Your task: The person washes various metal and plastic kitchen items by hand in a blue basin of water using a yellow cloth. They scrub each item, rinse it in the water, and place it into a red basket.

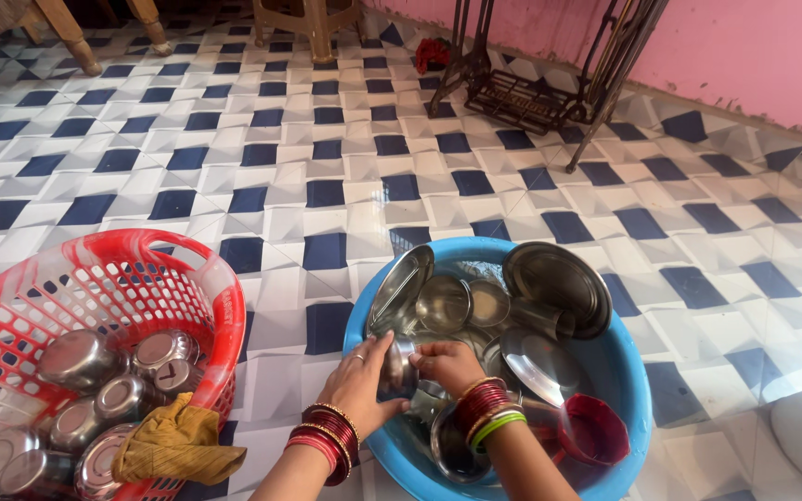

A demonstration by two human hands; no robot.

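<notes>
Both my hands are over a blue plastic tub (624, 371) full of steel dishes. My left hand (356, 382) wraps around a small steel cup (399, 366) from the left. My right hand (447, 364) touches the same cup from the right, fingers curled on its rim. Red and gold bangles circle both wrists, with green ones on the right. In the tub lie steel plates (554, 278), small steel bowls (445, 301), a ladle-like steel piece (536, 376) and a red plastic bowl (594, 429).
A red plastic basket (201, 269) at the left holds several upturned steel cups (81, 357) and a mustard-yellow cloth (174, 441). The floor is white and dark-blue patterned tile. A black metal treadle stand (531, 88) is by the pink wall; wooden furniture legs stand at the top.
</notes>
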